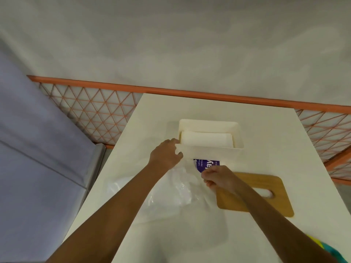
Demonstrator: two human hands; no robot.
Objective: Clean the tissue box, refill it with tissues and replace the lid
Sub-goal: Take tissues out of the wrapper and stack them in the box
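On the white table point(313, 168), toward its far middle, stands the white tissue box point(214, 151) with its top open, and a stack of white tissues point(206, 139) lies inside it, filling the near part of the opening. The left hand point(166, 155) is at the box's near left corner, fingers curled against the rim and pinching a bit of the clear plastic wrapper point(174, 188) there. That wrapper sprawls flat and crumpled over the table in front of the box, running under both forearms toward the near edge. Its purple printed label point(207, 165) shows just below the box's front wall, between the two hands. The right hand point(220, 178) sits a little nearer than the box and to the right of the label, fingers closed in a pinch on the wrapper's edge right beside the purple print. So the box lies just beyond both hands, touching the left one and slightly apart from the right. The wooden lid point(266, 204), with an oval slot cut through it, lies flat on the table to the right of the wrapper, partly under the right wrist and well clear of the box. Beyond the table runs an orange railing point(95, 107) with a lattice.
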